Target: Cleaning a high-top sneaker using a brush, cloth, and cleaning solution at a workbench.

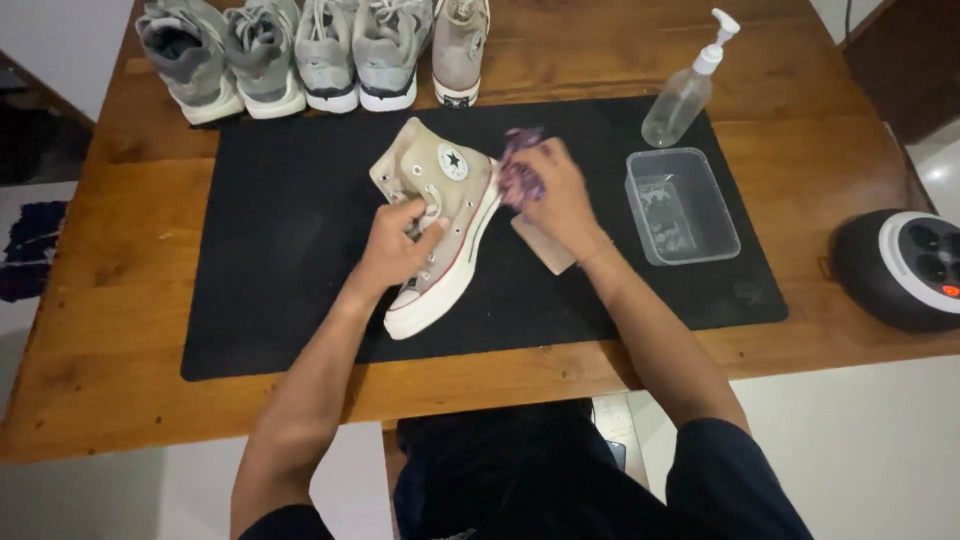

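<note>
A beige high-top canvas sneaker with a white rubber sole lies on its side on the black mat. My left hand grips it at the laces, near the middle of the shoe. My right hand holds a crumpled purple cloth pressed against the heel edge of the sole. A small flat tan piece lies on the mat just under my right wrist.
Several grey sneakers and one more beige high-top stand in a row along the far table edge. A clear pump bottle and a clear plastic tub sit at the right. A round black device rests at the table's right edge.
</note>
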